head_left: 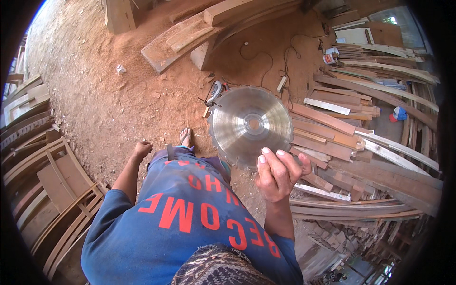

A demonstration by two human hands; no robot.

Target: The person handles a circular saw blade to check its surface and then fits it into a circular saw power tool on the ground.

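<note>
A large round circular saw blade (232,111) with a toothed rim and a centre hole is raised in front of me. My right hand (280,175) grips its lower right edge, fingertips lying against the face turned toward me. The thumb is mostly hidden. Low at my left side hangs my left hand (143,148), its fingers curled in, with nothing visible in them. Behind the blade's left edge, a grey power tool (216,91) lies on the ground, partly covered by the blade.
Thick planks rest on a wooden bench (164,54) ahead. Stacked boards (327,128) fill the right, and curved wooden pieces (61,175) lean at the left. A cable (286,61) runs over the sawdust-covered floor (90,80). A white bucket (331,55) stands far right.
</note>
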